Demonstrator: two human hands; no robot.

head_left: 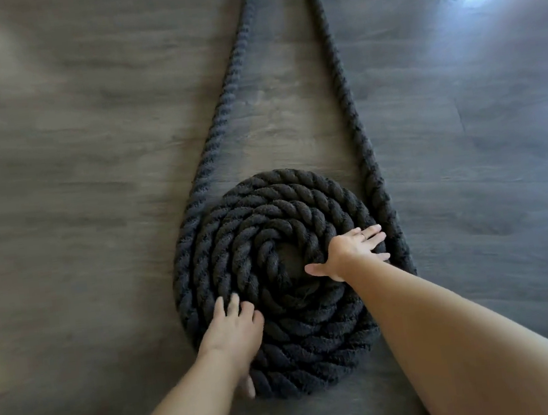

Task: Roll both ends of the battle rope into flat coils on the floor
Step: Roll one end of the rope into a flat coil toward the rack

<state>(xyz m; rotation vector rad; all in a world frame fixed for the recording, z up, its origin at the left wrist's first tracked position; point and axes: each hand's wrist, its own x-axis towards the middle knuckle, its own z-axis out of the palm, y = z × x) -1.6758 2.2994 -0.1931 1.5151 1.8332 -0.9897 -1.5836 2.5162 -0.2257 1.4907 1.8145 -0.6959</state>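
While your left hand (231, 329) and right hand (350, 249) press flat and released on the coil (274, 276) lying on the floor (53, 165), turn it evenly, feeding the left strand (219, 110) snugly against its outer ring.

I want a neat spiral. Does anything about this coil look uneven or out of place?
Nothing stands out: the coil lies flat in snug rings under both hands, left hand and right hand. Two rope strands run away, still uncoiled.

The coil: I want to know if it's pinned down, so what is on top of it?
Both hands lie on the coil: the right hand flat on its right side, the left hand on its near-left turns. Rope under the palms is hidden.
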